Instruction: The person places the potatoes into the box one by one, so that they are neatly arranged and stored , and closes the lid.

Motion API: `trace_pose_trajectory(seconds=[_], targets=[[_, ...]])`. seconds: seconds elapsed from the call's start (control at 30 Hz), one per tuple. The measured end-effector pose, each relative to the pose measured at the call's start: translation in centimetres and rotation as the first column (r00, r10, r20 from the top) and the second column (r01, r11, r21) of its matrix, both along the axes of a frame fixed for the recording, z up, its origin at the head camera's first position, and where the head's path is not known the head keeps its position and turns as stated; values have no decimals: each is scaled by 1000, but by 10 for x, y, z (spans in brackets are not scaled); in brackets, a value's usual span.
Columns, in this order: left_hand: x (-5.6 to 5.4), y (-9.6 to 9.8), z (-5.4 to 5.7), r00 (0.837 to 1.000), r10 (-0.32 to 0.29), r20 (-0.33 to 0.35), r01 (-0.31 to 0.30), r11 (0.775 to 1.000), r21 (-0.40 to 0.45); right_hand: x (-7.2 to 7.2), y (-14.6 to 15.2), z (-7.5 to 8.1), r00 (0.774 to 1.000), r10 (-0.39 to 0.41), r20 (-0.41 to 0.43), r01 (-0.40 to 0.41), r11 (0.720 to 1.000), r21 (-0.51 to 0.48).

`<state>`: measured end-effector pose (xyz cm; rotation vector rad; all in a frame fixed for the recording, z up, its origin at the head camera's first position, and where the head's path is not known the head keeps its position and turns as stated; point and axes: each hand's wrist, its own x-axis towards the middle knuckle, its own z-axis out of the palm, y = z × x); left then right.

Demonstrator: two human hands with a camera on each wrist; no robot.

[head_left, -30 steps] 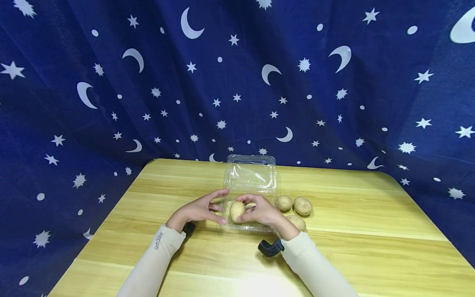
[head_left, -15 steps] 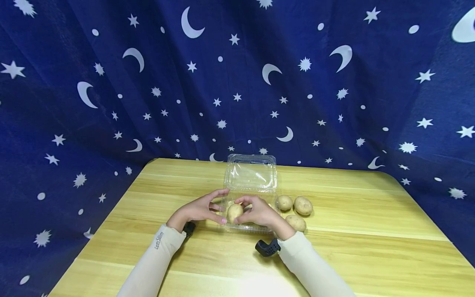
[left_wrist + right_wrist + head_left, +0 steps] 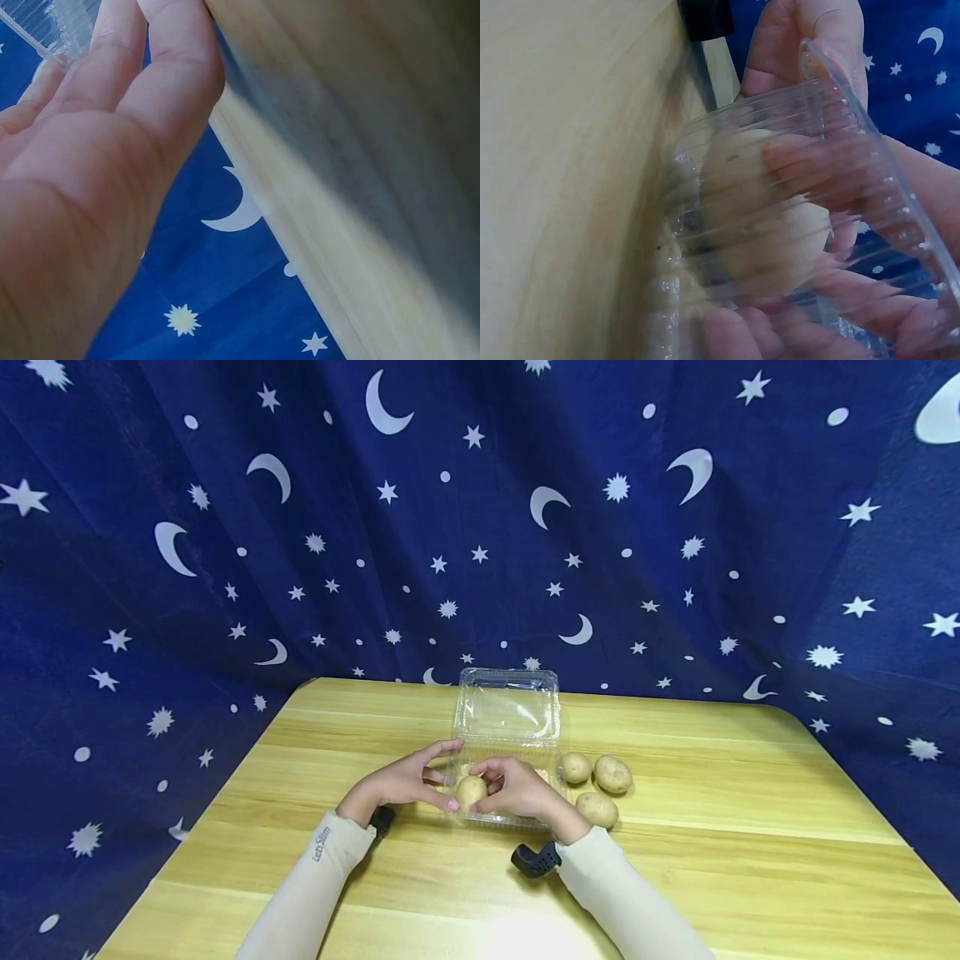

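My right hand [image 3: 517,789] holds a round pale potato [image 3: 471,793] between thumb and fingers, low in the left part of a clear plastic clamshell box [image 3: 506,706]. The box's lid stands raised at the back. Through its ribbed wall the right wrist view shows the potato [image 3: 742,195] and fingers, partly blurred. A pale patch inside the box, right of the hand, is too unclear to name. My left hand [image 3: 408,781] rests against the box's left side, thumb and forefinger spread apart along it. In the left wrist view its fingers [image 3: 112,60] reach up to the box.
Three loose potatoes lie just right of the box: one small potato [image 3: 576,768], a bigger potato [image 3: 613,774] and a nearer potato [image 3: 597,810]. The wooden table [image 3: 337,877] ends at a blue curtain [image 3: 480,527] with moons and stars.
My right hand has moved slightly left and lower with the potato, deeper into the box. The left hand has stayed in place.
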<state>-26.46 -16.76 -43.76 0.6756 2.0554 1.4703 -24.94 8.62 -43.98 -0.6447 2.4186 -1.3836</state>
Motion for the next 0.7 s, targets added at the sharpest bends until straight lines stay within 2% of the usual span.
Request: trace_pose_trajectory(seconds=[0.33, 0.7], targets=[[0, 0, 2, 1000, -2, 1, 2, 1000, -1, -4, 1, -3, 999, 35, 6, -35, 999, 3], [0, 0, 2, 1000, -1, -5, 1, 1000, -11, -3, 2, 0, 996, 66, 62, -64, 997, -36]])
